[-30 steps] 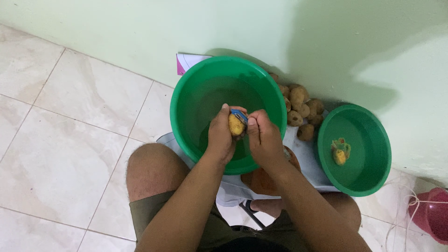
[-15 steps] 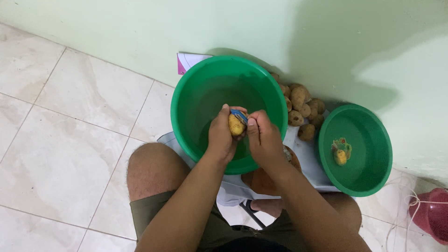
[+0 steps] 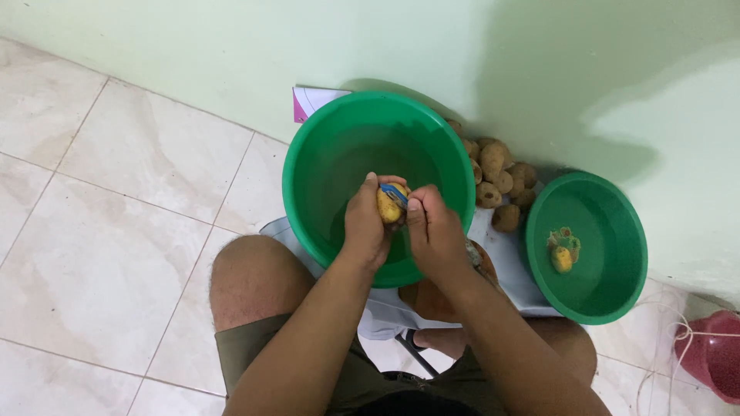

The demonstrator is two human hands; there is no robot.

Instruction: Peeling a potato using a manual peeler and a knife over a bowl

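My left hand (image 3: 365, 223) grips a small yellow potato (image 3: 388, 208) over a large green basin (image 3: 324, 162). My right hand (image 3: 434, 231) holds a blue-handled peeler (image 3: 395, 192) pressed against the potato's top. Both hands sit above the near rim of the basin, between my bare knees. A heap of unpeeled brown potatoes (image 3: 497, 181) lies on a white sheet just right of the basin. A smaller green basin (image 3: 609, 285) further right holds one peeled yellow potato (image 3: 562, 258) and some peel scraps.
A pale green wall runs behind the basins. White floor tiles spread to the left. A pink and white paper (image 3: 312, 100) sticks out behind the large basin. A red object (image 3: 713, 354) with a white cord lies at the far right edge.
The hands stay over the large basin; the potato and peeler shift only slightly between frames.
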